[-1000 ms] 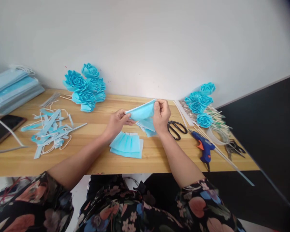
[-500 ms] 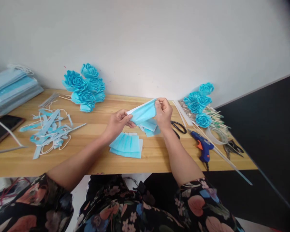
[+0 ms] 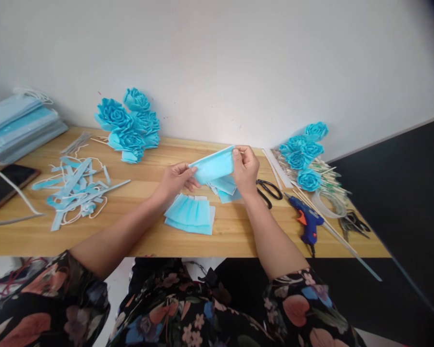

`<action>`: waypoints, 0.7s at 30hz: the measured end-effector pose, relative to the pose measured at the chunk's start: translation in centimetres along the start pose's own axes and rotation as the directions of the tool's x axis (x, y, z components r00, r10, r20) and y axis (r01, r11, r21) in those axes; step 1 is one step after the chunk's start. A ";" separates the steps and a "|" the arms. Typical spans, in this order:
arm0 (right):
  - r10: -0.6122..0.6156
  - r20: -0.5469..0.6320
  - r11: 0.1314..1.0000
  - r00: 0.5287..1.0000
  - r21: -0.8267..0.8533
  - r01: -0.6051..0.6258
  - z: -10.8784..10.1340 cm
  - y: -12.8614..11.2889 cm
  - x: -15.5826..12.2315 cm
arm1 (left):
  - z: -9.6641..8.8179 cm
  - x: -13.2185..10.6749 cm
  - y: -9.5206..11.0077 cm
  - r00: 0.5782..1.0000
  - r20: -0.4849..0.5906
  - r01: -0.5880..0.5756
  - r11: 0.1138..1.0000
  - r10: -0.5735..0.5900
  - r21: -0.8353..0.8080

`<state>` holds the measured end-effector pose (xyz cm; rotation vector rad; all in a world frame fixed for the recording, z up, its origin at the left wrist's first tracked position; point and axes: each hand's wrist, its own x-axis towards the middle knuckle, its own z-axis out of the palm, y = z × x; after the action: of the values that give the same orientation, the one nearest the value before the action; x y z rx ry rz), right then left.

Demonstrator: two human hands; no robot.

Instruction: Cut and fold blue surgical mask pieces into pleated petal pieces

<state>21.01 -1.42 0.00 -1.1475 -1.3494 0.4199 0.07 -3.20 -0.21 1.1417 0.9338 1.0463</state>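
Observation:
Between both hands a light-blue piece of face mask fabric [image 3: 214, 165] is stretched, raised above the table with its right end higher. My left hand [image 3: 179, 180] pinches its left end between thumb and fingers. At the upper right corner, my right hand [image 3: 245, 167] grips the other end. Just below lie more blue and white fabric pieces [image 3: 224, 187], partly hidden by the held one. Closer to me rests a pleated stack of mask fabric [image 3: 190, 214]. Black-handled scissors [image 3: 269, 190] lie beside my right wrist, their blades hidden.
Blue fabric flowers [image 3: 128, 123] stand at back left, others [image 3: 304, 149] at right. Cut strips and ear loops [image 3: 77, 193], a phone [image 3: 9, 185] and stacked masks [image 3: 20, 127] lie left. A blue glue gun [image 3: 307, 217], tubing [image 3: 329, 205] and pliers [image 3: 352, 222] sit right.
The held fabric has been drawn flatter and tauter, and its white back layer now shows only as a thin edge. Both hands keep their grip. The camera view has shifted slightly.

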 end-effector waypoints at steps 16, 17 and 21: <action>-0.118 -0.084 0.984 0.989 -0.145 0.105 0.4 -0.6 -0.4 | -0.1 0.2 0.1 0.999 0.020 0.041 0.986 -0.039 -0.161; -0.086 -0.080 0.992 0.993 -0.097 0.079 0.4 -0.4 -0.3 | 0.0 0.1 0.2 0.999 0.032 0.028 0.987 -0.023 -0.157; 0.030 -0.038 0.996 0.999 0.089 -0.026 0.6 0.3 0.1 | 0.2 -0.6 0.9 0.995 0.091 -0.013 0.987 0.028 -0.161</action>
<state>20.58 -0.99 -0.31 -1.0971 -1.2691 0.4708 -0.02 -3.74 0.72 1.0585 0.7524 1.0563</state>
